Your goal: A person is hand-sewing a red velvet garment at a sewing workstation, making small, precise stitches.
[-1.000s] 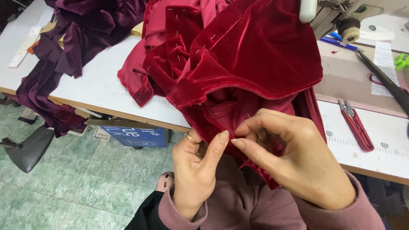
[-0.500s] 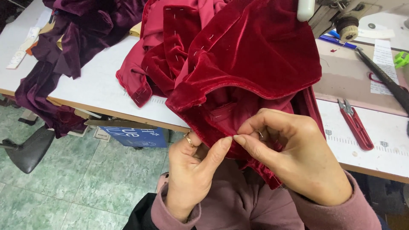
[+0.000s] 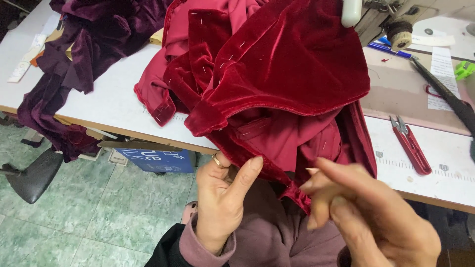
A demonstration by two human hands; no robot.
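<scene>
My head camera is looking steeply down, close over my hands at six o'clock, and facing the white table (image 3: 114,106) toward twelve o'clock.

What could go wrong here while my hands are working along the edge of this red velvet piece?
The red velvet garment is studded with white pins or stitches, so the left hand or right hand could get pricked. Much of it hangs over the edge of the table, so it might slide toward the floor. The red thread snips lie close to the fabric and could snag or be dragged off.
</scene>
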